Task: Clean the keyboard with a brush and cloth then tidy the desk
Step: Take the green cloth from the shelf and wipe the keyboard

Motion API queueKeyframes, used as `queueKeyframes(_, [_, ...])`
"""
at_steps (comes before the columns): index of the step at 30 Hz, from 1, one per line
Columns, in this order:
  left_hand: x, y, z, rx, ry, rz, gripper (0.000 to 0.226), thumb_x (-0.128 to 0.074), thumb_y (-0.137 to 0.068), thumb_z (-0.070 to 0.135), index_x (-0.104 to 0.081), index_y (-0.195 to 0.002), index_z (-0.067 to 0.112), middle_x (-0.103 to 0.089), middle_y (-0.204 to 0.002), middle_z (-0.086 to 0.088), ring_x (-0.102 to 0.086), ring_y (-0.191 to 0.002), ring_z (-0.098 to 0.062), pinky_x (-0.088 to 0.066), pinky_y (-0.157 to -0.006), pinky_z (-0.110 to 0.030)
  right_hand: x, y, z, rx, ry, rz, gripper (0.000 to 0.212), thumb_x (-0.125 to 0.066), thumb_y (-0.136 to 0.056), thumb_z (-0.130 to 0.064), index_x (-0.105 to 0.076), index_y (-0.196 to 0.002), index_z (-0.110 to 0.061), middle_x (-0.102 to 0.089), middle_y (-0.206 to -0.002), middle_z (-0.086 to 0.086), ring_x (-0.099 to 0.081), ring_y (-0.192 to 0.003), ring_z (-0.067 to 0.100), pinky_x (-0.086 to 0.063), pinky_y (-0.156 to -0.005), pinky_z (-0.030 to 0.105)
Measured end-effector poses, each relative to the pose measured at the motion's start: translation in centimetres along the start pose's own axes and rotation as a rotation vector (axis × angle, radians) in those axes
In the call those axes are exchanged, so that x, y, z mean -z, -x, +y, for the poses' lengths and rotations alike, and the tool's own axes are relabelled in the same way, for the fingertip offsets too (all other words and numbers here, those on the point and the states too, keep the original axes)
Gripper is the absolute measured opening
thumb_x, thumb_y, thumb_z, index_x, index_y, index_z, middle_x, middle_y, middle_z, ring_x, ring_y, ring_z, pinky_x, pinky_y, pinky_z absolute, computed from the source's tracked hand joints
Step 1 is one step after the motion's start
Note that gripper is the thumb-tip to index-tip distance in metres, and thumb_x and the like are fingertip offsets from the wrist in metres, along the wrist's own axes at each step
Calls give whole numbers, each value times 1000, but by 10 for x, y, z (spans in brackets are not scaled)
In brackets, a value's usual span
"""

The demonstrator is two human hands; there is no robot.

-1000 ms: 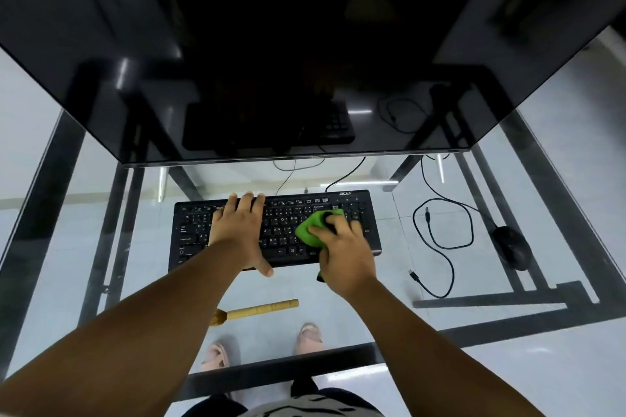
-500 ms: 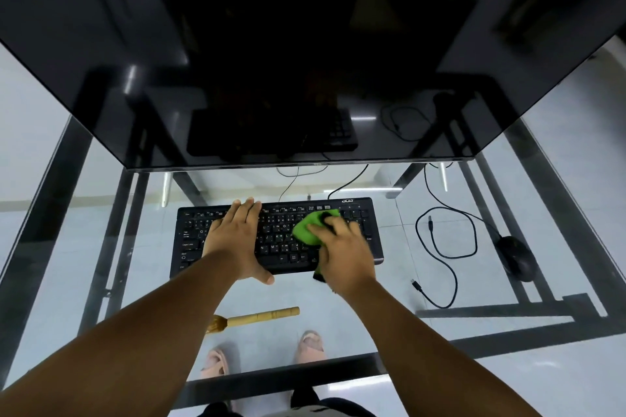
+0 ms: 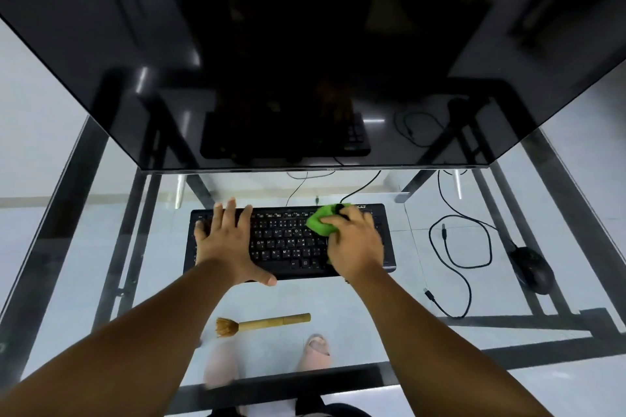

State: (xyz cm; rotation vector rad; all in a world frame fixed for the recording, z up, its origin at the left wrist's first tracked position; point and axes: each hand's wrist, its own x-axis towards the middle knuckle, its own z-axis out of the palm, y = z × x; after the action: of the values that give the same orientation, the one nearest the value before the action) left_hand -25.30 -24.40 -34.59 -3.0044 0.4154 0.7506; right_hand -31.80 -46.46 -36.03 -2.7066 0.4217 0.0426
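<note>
Glass desk (image 3: 389, 308) with black framing carried a black keyboard (image 3: 288, 242) at frame centre. Over its upper right keys, the right hand (image 3: 354, 242) clutched a green cloth (image 3: 320, 221); the left hand (image 3: 228, 240) lay flat, fingers spread, on the keyboard's left half. Below lay a wooden brush (image 3: 262, 323); at right, a black mouse (image 3: 531, 269).

Glass desk (image 3: 389, 311) w/ black frame, pale floor (image 3: 30, 132).
</note>
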Motion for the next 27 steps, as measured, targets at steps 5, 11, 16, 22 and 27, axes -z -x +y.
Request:
queueKeyframes(5, [-9, 8, -11, 57, 86, 50, 154, -61, -35, 94, 7, -153, 21, 10, -163, -6, 12, -150, -26, -16, -117, -58, -4, 0, 5, -135, -46, 140, 35, -52, -84, -12, -72, -109, -27, -55, -120, 3, -45, -101, 28, -52, -79, 42])
queueKeyframes(11, [0, 1, -30, -25, 68, 82, 142, -67, -41, 87, -8, -153, 21, -11, -162, 0, -11, -148, -21, -23, -116, -50, -11, -3, -40, 11, -40, -36, 37, -52, -89, -18, -65, -121, -30, -46, -125, -3, -39, -109, 20, -50, -84, 35])
queueKeyframes(16, [6, -4, -50, -126, 12, 56, 135, -72, -49, 79, -9, -154, 23, -16, -161, 5, -18, -146, -18, -18, -117, -43, -11, -3, -39, -70, -19, 33, 32, -52, -88, -19, -69, -113, -31, -50, -119, -3, -44, -108, 22, -52, -72, 34])
queueKeyframes(22, [13, -9, -76, -191, -68, 13, 135, -72, -49, 78, -4, -154, 30, -8, -162, 2, -11, -148, -22, -16, -119, -46, -22, 0, -77, -64, -52, -8, 34, -51, -89, -18, -68, -116, -30, -47, -120, -2, -40, -111, 22, -54, -72, 35])
queueKeyframes(27, [11, -5, -90, -143, 20, -19, 139, -76, -45, 76, 0, -153, 33, -7, -162, -4, -30, -141, -28, -24, -115, -46, -28, 0, -102, 72, -35, -110, 37, -51, -91, -20, -63, -123, -33, -43, -124, -6, -39, -111, 18, -53, -77, 33])
